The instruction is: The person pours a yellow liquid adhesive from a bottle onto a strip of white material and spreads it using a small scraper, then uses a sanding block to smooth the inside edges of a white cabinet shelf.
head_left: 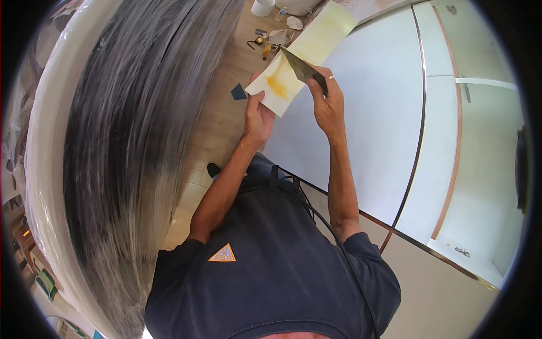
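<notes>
My left hand [259, 120] grips a flat, pale rectangular board [287, 101] by its lower left side, thumb on top. A yellow-orange smear of paste [276, 86] lies across the board's face. In my right hand [329, 110], pinched between thumb and fingers, is a dark, thin, flat spreader [302, 69]. Its far left corner reaches the board's upper edge, and the rest of the blade is tilted over the board's right side. Whether the blade presses on the paste, I cannot tell.
On the left stands a large dark piece wrapped in clear plastic [130, 113]. White panels [367, 107] fill the right, with an open compartment [480, 169] beyond. A white bucket [263, 7], a bottle [281, 13] and a dark blue piece [238, 92] are on the wood floor [217, 130].
</notes>
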Action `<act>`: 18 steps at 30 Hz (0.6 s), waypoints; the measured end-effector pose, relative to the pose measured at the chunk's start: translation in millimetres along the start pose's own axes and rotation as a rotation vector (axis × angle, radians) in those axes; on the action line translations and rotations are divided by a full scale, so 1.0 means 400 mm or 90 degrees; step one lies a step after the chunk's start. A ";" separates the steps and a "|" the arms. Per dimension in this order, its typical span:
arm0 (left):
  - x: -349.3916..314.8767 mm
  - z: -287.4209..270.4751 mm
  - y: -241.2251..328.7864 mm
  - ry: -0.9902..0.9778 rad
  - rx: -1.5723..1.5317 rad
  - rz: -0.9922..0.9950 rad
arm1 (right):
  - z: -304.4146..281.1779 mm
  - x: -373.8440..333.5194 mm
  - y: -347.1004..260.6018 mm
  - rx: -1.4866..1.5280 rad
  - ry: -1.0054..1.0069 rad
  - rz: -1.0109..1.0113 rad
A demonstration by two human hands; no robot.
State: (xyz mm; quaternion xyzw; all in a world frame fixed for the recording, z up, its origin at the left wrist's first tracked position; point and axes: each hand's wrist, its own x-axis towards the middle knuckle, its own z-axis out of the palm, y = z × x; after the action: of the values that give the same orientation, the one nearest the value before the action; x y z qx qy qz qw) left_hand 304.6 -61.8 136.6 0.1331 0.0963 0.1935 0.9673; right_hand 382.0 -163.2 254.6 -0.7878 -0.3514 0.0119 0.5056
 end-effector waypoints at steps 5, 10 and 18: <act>0.020 0.008 -0.006 -0.013 -0.014 0.008 | 0.001 -0.031 0.032 -0.190 0.002 -0.083; 0.071 0.045 0.016 -0.024 0.009 0.044 | 0.018 -0.096 0.069 -0.386 -0.034 -0.115; 0.110 0.012 0.004 -0.009 0.057 0.067 | -0.061 -0.155 0.064 -0.279 -0.052 0.002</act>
State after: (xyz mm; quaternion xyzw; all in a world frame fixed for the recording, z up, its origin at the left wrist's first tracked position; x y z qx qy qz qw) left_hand 345.2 -43.9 135.5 0.1824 0.0905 0.2383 0.9496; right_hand 358.5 -223.8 225.1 -0.8782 -0.3646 -0.0319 0.3080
